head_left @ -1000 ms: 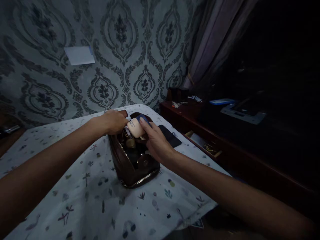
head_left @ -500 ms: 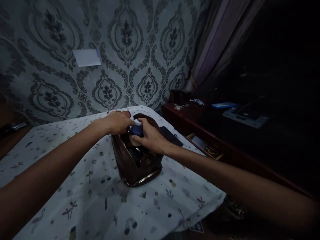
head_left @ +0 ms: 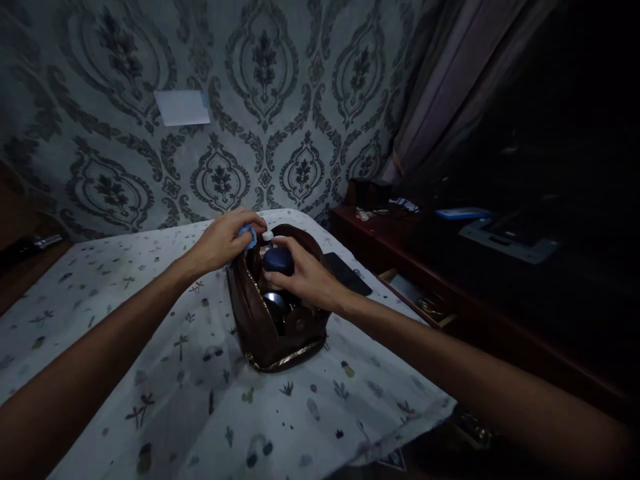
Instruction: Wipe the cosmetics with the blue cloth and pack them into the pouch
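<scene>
A dark brown bag (head_left: 255, 327) with a gold zipper stands unzipped on a printed white cloth. My right hand (head_left: 307, 277) reaches into its mouth, thumb and fingers closed about a dark blue rounded object (head_left: 279, 261), perhaps a lid or small case. At the bag's far left rim, my left hand (head_left: 225, 238) curls over a light blue, crumpled-looking piece (head_left: 248, 236); its kind is unclear. Just beyond the dark blue object a white cap (head_left: 268, 236) sticks up. A shiny rounded item (head_left: 274, 305) lies lower inside. Other contents are lost in shadow.
The printed cloth (head_left: 180, 400) covers the table or bed. A dark flat object (head_left: 347, 275) lies right of the bag. Further right stand a reddish-brown desk (head_left: 365, 230) and an open drawer (head_left: 410, 293). A white card (head_left: 183, 108) is on the patterned wall.
The light blue piece now shows at my left hand, which has shifted slightly back and up. My right hand still grips the dark blue object, now more exposed. The view has shifted slightly.
</scene>
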Motion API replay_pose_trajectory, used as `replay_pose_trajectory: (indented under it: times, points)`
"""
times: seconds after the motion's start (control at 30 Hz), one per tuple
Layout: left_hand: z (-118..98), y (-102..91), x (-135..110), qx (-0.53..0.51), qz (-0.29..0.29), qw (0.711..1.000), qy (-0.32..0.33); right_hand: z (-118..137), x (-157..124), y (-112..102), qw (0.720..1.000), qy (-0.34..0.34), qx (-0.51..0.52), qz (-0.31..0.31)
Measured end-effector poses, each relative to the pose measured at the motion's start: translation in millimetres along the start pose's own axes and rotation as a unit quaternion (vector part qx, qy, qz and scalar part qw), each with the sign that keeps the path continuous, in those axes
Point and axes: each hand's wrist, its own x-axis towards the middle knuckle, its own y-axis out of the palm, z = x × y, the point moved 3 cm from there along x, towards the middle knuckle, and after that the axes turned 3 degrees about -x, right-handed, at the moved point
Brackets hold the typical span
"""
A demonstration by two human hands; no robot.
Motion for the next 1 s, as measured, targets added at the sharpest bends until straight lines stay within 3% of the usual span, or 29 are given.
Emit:
replay_pose_trajectory:
  times: [0.17,0.27,0.5,0.63,0.77,0.83,0.93,1.0]
  points:
    - [8.5,3.6,-21.8,-0.097,-0.099,0.988,-0.072,0.5,-3.0,4.5,0.998,-0.046,-0.037,0.036]
    - [15.4,9.5,-30.8,-0.146,-0.117,0.977,-0.106,-0.3,-1.9,8.6,0.996,-0.057,-0.046,0.049]
    - [15.9,12.0,-39.7,-0.178,-0.136,0.968,-0.113,-2.2,-2.8,14.7,0.993,-0.074,-0.077,0.053]
    - [16.4,10.2,-45.2,-0.164,-0.171,0.962,-0.135,3.3,-4.2,8.4,0.994,-0.075,-0.074,0.024]
    - [23.2,12.1,-50.2,-0.18,-0.202,0.946,-0.177,16.2,19.3,-4.4,0.992,-0.064,-0.103,-0.019]
    - [26.3,13.6,-50.3,-0.183,-0.203,0.944,-0.183,21.7,40.7,-5.8,0.989,-0.041,-0.142,0.011]
    - [28.9,13.8,-47.4,-0.171,-0.2,0.95,-0.171,21.5,73.0,-4.1,0.97,0.08,-0.226,0.043]
    - [30.3,13.1,-44.7,-0.164,-0.197,0.953,-0.163,20.2,91.3,0.6,0.956,0.125,-0.257,0.061]
